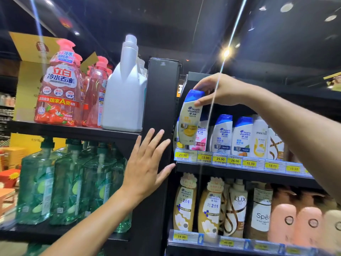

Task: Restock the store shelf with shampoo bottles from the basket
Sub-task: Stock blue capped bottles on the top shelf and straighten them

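My right hand (219, 91) grips a white shampoo bottle (189, 121) by its blue cap, holding it upright at the far left end of the upper shelf (239, 169), in front of other bottles there. To its right stand two more blue-capped shampoo bottles (221, 133) and gold-labelled white ones (260, 139). My left hand (147, 163) lies flat with spread fingers on the black upright post (160, 100) between the two shelf units. The basket is out of view.
The lower shelf holds gold shampoo bottles (184, 206), a brown-swirl bottle (236, 209) and pink ones (293, 222). Left of the post stand red dish-soap bottles (59, 85), a white jug (125, 97) and green pump bottles (36, 182). Yellow price tags (182, 155) line the shelf edges.
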### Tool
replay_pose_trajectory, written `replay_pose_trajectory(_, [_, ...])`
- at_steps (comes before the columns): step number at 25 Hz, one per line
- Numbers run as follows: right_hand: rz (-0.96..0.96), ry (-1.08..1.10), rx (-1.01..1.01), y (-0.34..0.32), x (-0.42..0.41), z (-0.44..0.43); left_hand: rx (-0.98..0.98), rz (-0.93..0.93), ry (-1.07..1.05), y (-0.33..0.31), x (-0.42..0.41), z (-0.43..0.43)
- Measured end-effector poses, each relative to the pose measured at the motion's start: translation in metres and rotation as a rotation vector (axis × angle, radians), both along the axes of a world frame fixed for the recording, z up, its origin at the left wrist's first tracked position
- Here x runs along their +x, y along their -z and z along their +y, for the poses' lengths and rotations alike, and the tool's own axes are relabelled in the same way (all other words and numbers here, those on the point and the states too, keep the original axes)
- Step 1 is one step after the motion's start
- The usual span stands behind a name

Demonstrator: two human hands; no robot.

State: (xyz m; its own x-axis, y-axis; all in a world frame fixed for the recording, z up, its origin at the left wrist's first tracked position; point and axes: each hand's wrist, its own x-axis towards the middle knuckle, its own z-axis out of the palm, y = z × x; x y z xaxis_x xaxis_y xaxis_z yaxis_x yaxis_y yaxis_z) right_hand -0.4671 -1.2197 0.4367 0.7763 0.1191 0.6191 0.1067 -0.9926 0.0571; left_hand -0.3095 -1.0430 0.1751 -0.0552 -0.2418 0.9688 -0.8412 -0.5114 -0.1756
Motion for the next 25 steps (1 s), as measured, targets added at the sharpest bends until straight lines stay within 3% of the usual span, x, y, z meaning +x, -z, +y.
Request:
replay_pose_trajectory(7, [0.049,0.142,-0.156,0.029,0.05,-0.012,-0.036,-0.031,-0.041,0.003,0.001,-0.005])
replay_pose_trajectory(12, [0.021,0.168,-0.136,0.048,0.062,-0.018,-0.039,-0.024,-0.048,0.004,0.002,-0.006])
replay_pose_trajectory(19, [-0.119,0.443,-0.517,0.074,0.072,-0.02,-0.046,-0.036,-0.07,0.005,0.003,-0.007])
replay_pose_trajectory(25, [-0.163,0.525,-0.572,0.089,0.079,-0.026,-0.069,-0.04,-0.057,0.005,0.003,-0.008])
